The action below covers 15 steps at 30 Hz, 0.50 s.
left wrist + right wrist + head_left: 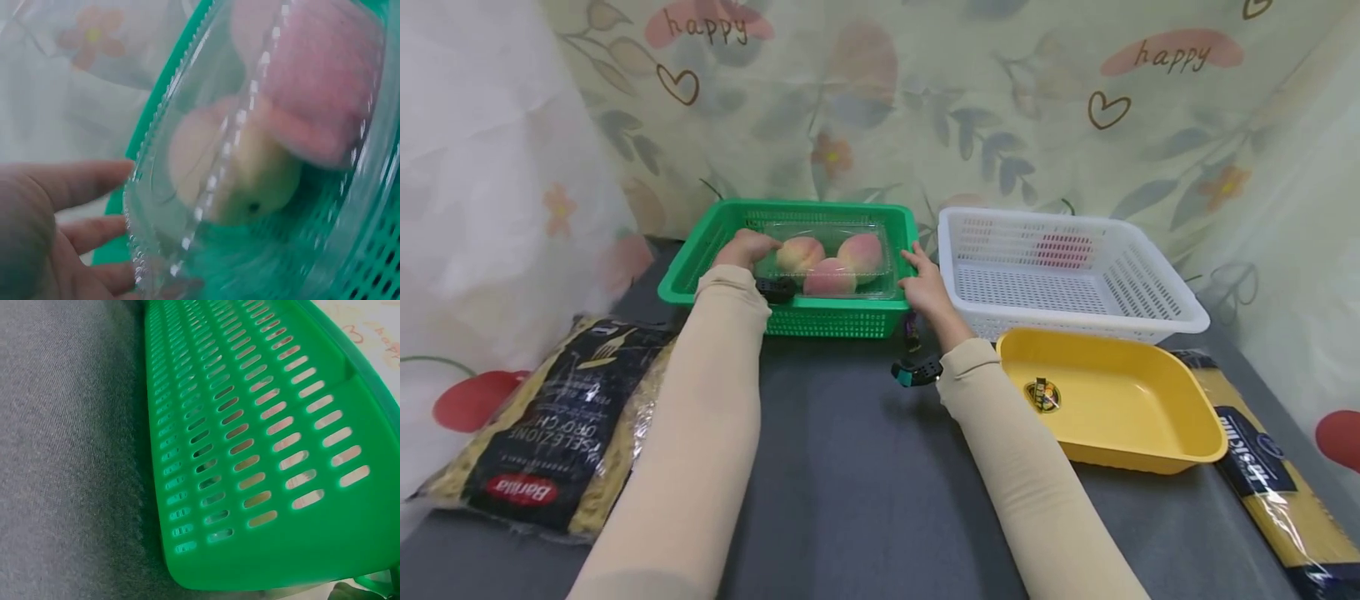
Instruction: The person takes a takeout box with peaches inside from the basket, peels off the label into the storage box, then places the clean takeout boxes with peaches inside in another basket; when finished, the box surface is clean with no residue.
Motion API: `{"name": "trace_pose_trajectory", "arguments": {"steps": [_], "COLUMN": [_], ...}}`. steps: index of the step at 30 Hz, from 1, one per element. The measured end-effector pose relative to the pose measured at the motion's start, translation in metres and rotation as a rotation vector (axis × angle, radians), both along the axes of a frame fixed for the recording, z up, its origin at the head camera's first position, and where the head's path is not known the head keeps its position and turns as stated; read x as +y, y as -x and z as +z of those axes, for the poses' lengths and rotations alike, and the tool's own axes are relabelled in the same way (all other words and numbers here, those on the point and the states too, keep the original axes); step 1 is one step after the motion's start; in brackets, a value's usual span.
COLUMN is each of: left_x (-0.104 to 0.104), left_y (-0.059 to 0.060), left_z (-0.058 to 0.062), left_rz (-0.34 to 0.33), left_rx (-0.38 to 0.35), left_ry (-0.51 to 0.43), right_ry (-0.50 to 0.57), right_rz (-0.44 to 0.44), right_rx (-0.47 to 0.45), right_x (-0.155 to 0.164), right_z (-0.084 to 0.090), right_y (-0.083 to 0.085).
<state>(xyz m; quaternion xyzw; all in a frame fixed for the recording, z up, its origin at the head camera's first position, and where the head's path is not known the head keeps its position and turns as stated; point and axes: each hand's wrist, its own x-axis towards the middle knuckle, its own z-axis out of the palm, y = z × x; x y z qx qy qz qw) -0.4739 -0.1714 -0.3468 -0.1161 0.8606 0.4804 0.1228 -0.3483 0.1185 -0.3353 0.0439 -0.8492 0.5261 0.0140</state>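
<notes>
A clear plastic box of peaches lies inside the green basket; its see-through lid covers three pink and yellow peaches. My left hand holds the box by its left end. Up close in the left wrist view, fingers meet the ridged plastic edge, and a lower one shows dimly through it. My right hand is at the basket's right rim with its fingers spread. In the right wrist view, the slotted basket side fills much of the picture, and nearly all of the hand is out of sight.
A white basket stands at the back right, with a yellow tray before it. A Barilla pasta bag lies on the left, and a spaghetti pack on the right. A patterned curtain hangs behind the grey table.
</notes>
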Motion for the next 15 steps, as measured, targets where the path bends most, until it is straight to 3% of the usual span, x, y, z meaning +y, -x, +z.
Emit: {"name": "trace_pose_trajectory", "arguments": {"steps": [3,5,10,15], "left_x": [0.015,0.02,0.019,0.018], "left_y": [-0.042,-0.062,-0.087,-0.101], "left_z": [0.038,0.056,0.08,0.095], "left_rz": [-0.02,-0.046,-0.132,-0.212], "left_rx": [-0.01,0.013,0.076,0.152], "left_ry": [0.013,0.034,0.057,0.118], "right_ry": [-0.005,-0.013,-0.042,-0.078], "right_rz": [0.017,0.037,0.116,0.179], "right_rx": [-0.02,-0.044,-0.136,-0.143], "right_x": [0.001,0.002,0.009,0.024], "right_z": [0.002,0.005,0.021,0.051], "right_y": [-0.001,-0.003,-0.016,-0.037]}}
